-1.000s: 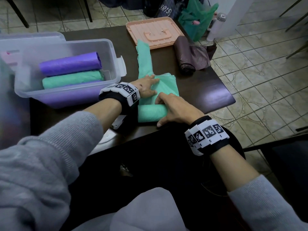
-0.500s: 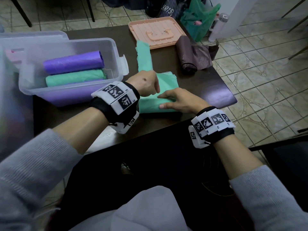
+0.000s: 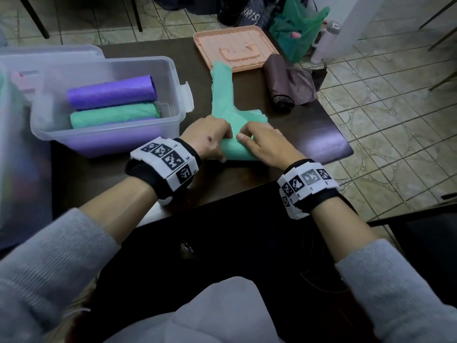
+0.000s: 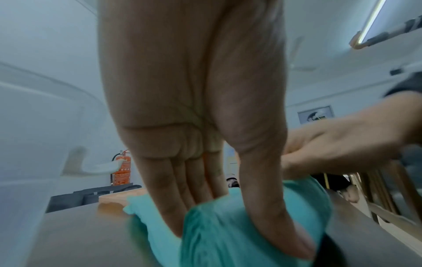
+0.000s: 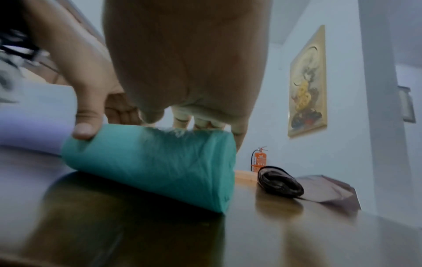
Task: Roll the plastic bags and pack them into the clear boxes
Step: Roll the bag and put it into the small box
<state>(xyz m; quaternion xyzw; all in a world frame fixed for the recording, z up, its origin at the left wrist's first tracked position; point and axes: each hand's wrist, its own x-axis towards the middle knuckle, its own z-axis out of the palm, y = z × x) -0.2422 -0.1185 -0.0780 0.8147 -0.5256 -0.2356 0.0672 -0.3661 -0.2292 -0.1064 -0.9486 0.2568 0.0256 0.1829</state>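
The green bag (image 3: 223, 100) is thin, crinkled plastic, part rolled into a cylinder at the near edge of the dark table (image 3: 309, 134). The roll's long axis runs left to right; the flat tail points away toward the pink tray (image 3: 205, 43). The left hand (image 3: 207, 139) and right hand (image 3: 265, 144) both grip the roll, fingers curled over it.

Green bag (image 5: 157, 159): thin crinkled plastic; table (image 5: 128, 225): glossy dark wood; box (image 3: 108, 70): translucent plastic.
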